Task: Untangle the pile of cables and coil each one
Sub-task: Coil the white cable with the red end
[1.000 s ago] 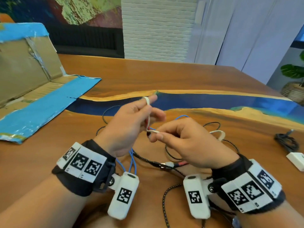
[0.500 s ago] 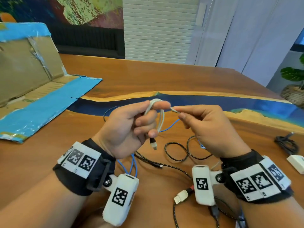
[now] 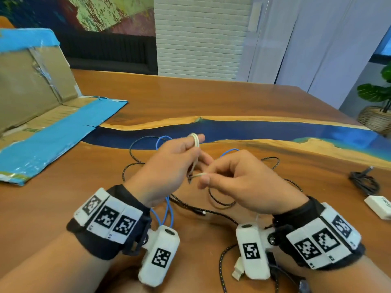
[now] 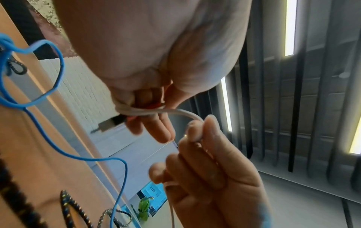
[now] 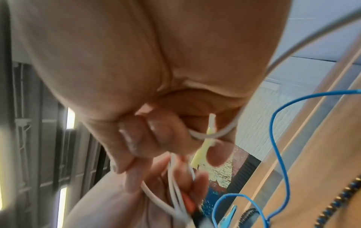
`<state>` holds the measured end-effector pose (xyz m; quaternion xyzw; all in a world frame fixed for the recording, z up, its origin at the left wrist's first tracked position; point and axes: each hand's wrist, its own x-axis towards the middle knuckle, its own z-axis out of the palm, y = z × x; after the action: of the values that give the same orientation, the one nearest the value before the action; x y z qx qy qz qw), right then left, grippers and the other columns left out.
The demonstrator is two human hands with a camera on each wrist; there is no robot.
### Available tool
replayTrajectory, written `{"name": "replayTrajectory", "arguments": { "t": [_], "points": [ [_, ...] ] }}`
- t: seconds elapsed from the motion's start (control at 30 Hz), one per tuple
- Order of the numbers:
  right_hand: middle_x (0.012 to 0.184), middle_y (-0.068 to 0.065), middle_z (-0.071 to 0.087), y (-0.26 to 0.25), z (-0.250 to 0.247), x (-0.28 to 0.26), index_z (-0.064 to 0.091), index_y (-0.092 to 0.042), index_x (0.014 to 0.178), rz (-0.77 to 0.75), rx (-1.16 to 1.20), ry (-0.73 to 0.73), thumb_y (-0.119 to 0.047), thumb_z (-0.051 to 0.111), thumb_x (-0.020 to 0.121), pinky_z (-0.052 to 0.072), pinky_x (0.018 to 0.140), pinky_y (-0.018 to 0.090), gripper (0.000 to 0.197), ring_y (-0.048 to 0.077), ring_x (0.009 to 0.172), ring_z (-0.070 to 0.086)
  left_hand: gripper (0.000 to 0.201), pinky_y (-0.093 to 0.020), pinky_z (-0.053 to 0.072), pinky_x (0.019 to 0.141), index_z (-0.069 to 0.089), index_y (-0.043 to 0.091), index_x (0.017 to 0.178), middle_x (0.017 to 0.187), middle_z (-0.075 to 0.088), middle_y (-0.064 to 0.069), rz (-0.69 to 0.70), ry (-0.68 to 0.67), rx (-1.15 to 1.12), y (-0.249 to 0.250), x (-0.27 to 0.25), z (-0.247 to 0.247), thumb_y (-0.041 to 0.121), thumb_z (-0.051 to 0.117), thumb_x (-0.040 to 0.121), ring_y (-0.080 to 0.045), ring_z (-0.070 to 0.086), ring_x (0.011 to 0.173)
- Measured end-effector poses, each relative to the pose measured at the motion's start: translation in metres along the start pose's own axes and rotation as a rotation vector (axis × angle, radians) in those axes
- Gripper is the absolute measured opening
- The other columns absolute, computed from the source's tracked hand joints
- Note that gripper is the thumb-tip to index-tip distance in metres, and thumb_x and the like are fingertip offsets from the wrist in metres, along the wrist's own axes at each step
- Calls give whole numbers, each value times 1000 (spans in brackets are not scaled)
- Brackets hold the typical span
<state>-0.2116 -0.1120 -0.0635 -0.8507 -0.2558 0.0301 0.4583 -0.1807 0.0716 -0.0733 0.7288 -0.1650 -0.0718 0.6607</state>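
Note:
A thin white cable is looped in several turns over my left index finger, and its strands hang down past the curled fingers of my left hand. My right hand pinches the free run of this cable just below, close to the left fingers. In the left wrist view the white cable runs from the coil to the right fingertips, and a dark plug sticks out beside the coil. A blue cable and a black braided cable lie tangled on the table under both hands.
A wooden table with a blue resin band carries flattened cardboard at the left. A coiled black cable and a white adapter lie at the right edge. A white connector lies near my right wrist.
My right hand has dropped from the top of the loop at the left index finger to below the left fingers, drawing the white cable down with it. The left hand still holds the coil.

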Motion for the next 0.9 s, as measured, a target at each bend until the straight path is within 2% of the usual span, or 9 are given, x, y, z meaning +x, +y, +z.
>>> {"name": "replayTrajectory", "arguments": {
  "t": [0.13, 0.23, 0.3, 0.4, 0.5, 0.63, 0.73, 0.8, 0.9],
  "points": [
    [67, 4, 72, 1, -12, 1, 80, -9, 82, -78, 69, 264, -14, 71, 93, 46, 63, 19, 15, 0, 63, 59, 39, -53, 48, 76, 77, 13, 93, 61, 54, -11, -93, -203, -22, 2, -4, -7, 22, 42, 108, -22, 44, 57],
    [58, 18, 59, 5, -12, 3, 78, -12, 77, -96, 93, 365, -19, 80, 84, 38, 52, 25, 10, 16, 52, 44, 51, -35, 44, 58, 76, 3, 88, 50, 28, -5, -110, -298, -40, 8, -7, -11, 34, 40, 105, -19, 25, 50],
    [51, 5, 49, 10, -12, 6, 77, -11, 74, -108, 155, 421, -19, 85, 79, 34, 51, 26, 12, 16, 50, 38, 48, -29, 36, 50, 72, 3, 80, 49, 19, -2, -98, -361, -120, 8, -8, -12, 36, 45, 103, -19, 16, 48],
    [52, -9, 56, 14, -18, 8, 78, -13, 83, -87, 245, 505, -15, 79, 85, 37, 49, 16, 2, 6, 46, 43, 41, -24, 30, 46, 68, 6, 79, 46, 20, 6, -73, -394, -421, 9, -8, -16, 35, 47, 99, -12, 13, 43],
    [62, -5, 63, 23, -16, 10, 80, -22, 102, 2, 240, 464, -10, 65, 97, 42, 46, 23, 20, 10, 48, 48, 44, -22, 33, 47, 74, 5, 98, 52, 19, 6, 4, -355, -685, 14, -5, -19, 31, 39, 101, -10, 15, 47],
    [76, 4, 67, 22, -3, 11, 70, -25, 126, 124, 260, 222, -8, 51, 105, 47, 48, 29, 33, 21, 48, 51, 44, -23, 41, 54, 66, 0, 125, 60, 33, 4, 89, -255, -795, 17, -2, -22, 22, 34, 104, -10, 18, 52],
    [79, 5, 71, 15, 3, 10, 64, -27, 133, 170, 168, 104, -12, 46, 108, 42, 46, 28, 35, 21, 43, 48, 42, -22, 37, 52, 66, 1, 125, 60, 31, 5, 81, -154, -807, 17, -1, -22, 23, 37, 103, -9, 19, 51],
    [78, 6, 72, 14, 0, 9, 67, -27, 127, 176, 156, 188, -13, 47, 108, 38, 42, 27, 32, 18, 42, 43, 40, -21, 33, 50, 69, 3, 120, 59, 28, 6, 76, -119, -828, 18, 0, -22, 23, 40, 102, -10, 16, 51],
    [78, 6, 73, 11, -10, 7, 72, -26, 120, 140, 95, 282, -12, 50, 106, 34, 42, 13, 29, 5, 40, 42, 35, -20, 33, 50, 70, 10, 101, 58, 27, 7, 85, -136, -869, 18, 0, -25, 23, 38, 103, -10, 15, 51]
  ]
}}
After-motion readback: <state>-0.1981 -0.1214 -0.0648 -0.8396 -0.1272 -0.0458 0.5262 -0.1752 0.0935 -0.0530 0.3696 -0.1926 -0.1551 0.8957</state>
